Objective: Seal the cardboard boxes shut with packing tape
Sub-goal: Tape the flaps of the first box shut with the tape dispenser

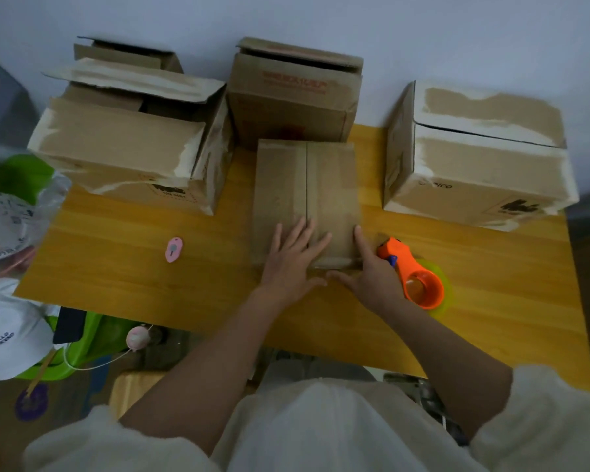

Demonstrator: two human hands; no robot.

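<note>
Two bare hands laid flat on the small brown cardboard box [305, 199] at the middle of the yellow wooden table [116, 253], holding nothing. Left hand [292, 264] spread with straight fingers across the near end of the centre seam, palm over the box's near edge. Right hand [368, 270] open at the near right corner, forefinger pointing up along the right side, thumb stretched along the near edge. Long axis of the box, and the seam with it, running straight away from the body toward the wall. Orange handled tape dispenser with its yellowish clear roll [414, 277] lying on the table just right of the right hand, touching or nearly touching the back of it; plainly the nearer hand for taking it up. Probably next: left hand pinning the flaps, right hand drawing tape along the seam, near end to far.
</note>
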